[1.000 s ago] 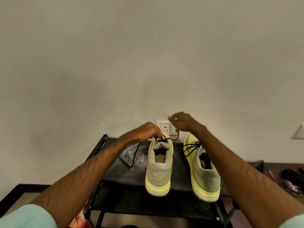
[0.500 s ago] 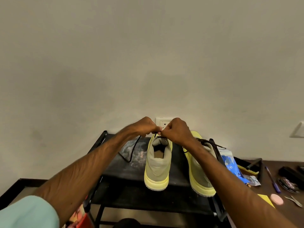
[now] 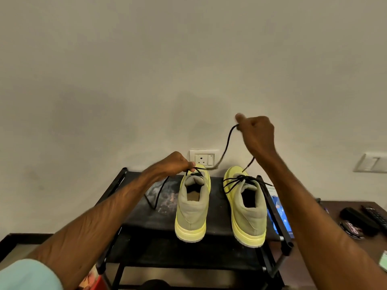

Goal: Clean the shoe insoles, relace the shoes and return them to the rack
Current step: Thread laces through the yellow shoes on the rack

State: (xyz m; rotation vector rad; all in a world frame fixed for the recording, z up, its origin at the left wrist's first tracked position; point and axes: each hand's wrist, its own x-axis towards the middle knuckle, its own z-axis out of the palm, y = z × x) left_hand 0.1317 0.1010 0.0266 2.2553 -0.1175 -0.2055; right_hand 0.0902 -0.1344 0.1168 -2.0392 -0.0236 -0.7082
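Two yellow-green shoes stand heels toward me on the top shelf of a black rack (image 3: 150,218). The left shoe (image 3: 193,208) has a black lace (image 3: 227,141) threaded near its toe. My left hand (image 3: 174,164) pinches that lace at the shoe's front eyelets, and a loose length hangs down onto the shelf to the left. My right hand (image 3: 256,132) is raised above the shoes and grips the other length of the lace, pulling it up in a curve. The right shoe (image 3: 247,208) is laced with black lace across its front.
A white wall socket (image 3: 204,158) sits behind the shoes, and a switch plate (image 3: 370,163) is on the wall at far right. A dark table (image 3: 356,243) right of the rack holds a black brush, a round tin and a blue packet. A red item lies under the rack.
My right hand has left the left shoe's eyelets and risen up and to the right, drawing the lace out. My left hand stays at the shoe's front.
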